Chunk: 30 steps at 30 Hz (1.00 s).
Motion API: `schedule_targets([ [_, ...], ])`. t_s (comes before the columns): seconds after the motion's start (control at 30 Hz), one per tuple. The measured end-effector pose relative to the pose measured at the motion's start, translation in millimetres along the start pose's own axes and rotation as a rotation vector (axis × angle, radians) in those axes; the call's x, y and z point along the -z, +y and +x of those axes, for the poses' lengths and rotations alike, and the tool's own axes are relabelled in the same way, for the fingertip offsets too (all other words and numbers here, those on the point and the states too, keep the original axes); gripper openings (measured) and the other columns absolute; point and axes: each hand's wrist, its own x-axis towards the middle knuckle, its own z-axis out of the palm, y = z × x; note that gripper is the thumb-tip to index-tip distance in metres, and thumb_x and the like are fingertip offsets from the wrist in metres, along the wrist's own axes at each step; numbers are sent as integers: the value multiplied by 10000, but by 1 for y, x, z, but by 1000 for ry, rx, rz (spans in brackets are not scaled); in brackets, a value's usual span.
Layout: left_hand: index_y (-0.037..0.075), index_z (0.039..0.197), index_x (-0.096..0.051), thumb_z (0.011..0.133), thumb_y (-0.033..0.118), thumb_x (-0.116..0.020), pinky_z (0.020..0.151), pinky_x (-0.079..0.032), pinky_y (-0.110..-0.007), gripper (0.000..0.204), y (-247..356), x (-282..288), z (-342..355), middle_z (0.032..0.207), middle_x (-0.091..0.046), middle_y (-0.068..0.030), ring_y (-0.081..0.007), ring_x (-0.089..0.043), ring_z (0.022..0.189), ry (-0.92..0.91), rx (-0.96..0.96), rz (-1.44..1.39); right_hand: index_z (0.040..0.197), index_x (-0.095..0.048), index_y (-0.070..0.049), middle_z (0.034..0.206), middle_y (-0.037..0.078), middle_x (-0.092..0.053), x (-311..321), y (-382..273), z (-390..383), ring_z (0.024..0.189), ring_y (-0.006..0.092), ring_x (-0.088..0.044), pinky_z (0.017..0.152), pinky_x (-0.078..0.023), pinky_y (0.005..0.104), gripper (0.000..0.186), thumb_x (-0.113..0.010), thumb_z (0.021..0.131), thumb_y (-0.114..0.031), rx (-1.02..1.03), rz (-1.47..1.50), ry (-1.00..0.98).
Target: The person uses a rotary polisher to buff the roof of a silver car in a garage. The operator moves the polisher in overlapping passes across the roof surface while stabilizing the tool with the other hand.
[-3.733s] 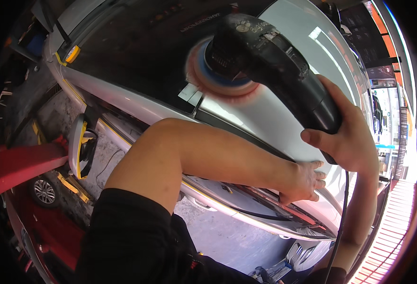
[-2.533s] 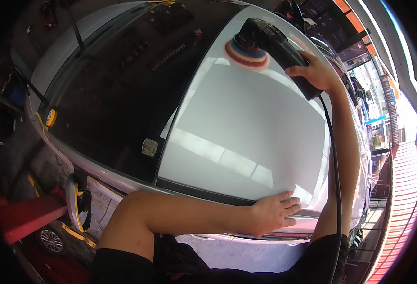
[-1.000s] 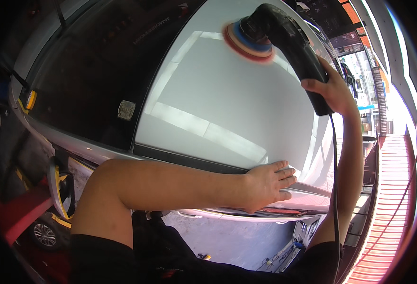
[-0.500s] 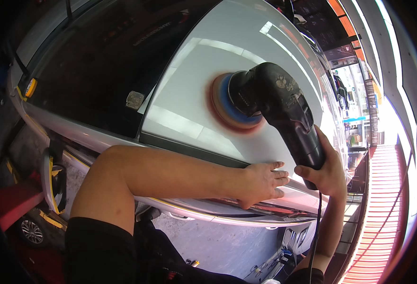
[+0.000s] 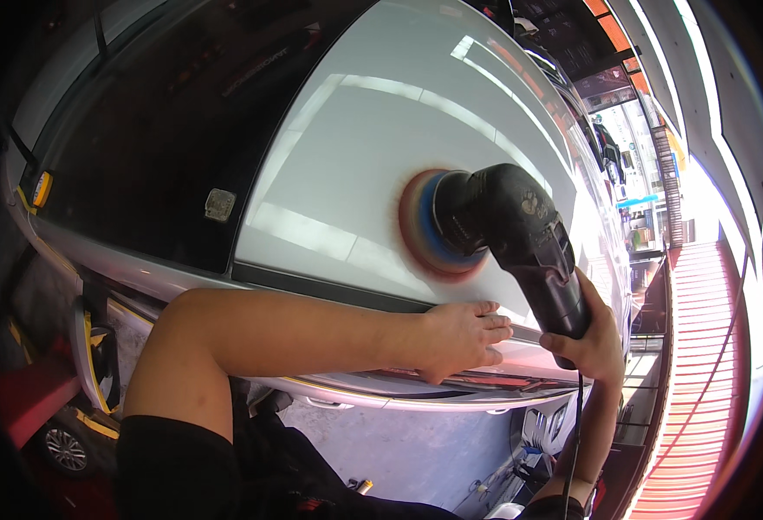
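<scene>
A black polisher (image 5: pixel 507 217) is gripped by my right hand (image 5: pixel 596 338), whose fingers and thumb wrap round its handle end. Its round pad (image 5: pixel 418 221), banded red and blue and smeared by spinning, lies against the glossy silver-grey roof panel (image 5: pixel 355 147) of a car. My left hand (image 5: pixel 464 336) rests on the roof's near edge with fingers apart, holding nothing. Between the left hand and the pad runs a dark trim strip (image 5: pixel 329 289). From the polisher's lower end a black cord (image 5: pixel 579 416) hangs past my right forearm.
Dark glass (image 5: pixel 156 147) with a small square sticker (image 5: pixel 220 205) adjoins the roof on the left. Yellow tape (image 5: pixel 42 189) sits at the car's far left edge. Below are an open door (image 5: pixel 95 347) and grey floor (image 5: pixel 399 442). A red-striped surface (image 5: pixel 698 347) stands at right.
The polisher and its pad have shifted right and a little nearer across the roof. My left hand keeps about the same place on the edge. The whole view has shifted slightly.
</scene>
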Motion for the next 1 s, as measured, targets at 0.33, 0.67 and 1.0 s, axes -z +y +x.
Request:
schedule_targets([
  [0.33, 159, 1524, -479, 972, 256, -619, 1308, -123, -484, 577, -3, -9, 2, 1693, -277, -188, -314, -251, 1583, 21, -14, -96, 1517, -493, -8, 1157, 171, -710, 29, 7, 141, 989, 259, -697, 940, -530, 357, 944, -861, 689, -272, 3, 50, 49],
  [0.67, 142, 1490, -479, 923, 298, -692, 1293, -147, -478, 626, 3, -15, 1, 1661, -326, -184, -315, -251, 1572, 45, 5, -60, 1318, -629, -12, 988, 116, -708, 63, 19, 353, 757, 181, -698, 695, -559, 318, 693, -798, 781, -417, 19, 60, 52],
  [1.0, 139, 1493, -494, 947, 245, -653, 1285, -165, -471, 579, 6, -19, 0, 1631, -370, -183, -325, -278, 1556, 117, 5, -84, 1229, -671, -35, 924, 88, -686, 76, 41, 439, 668, 177, -677, 617, -542, 300, 597, -765, 806, -446, -202, 72, 130],
])
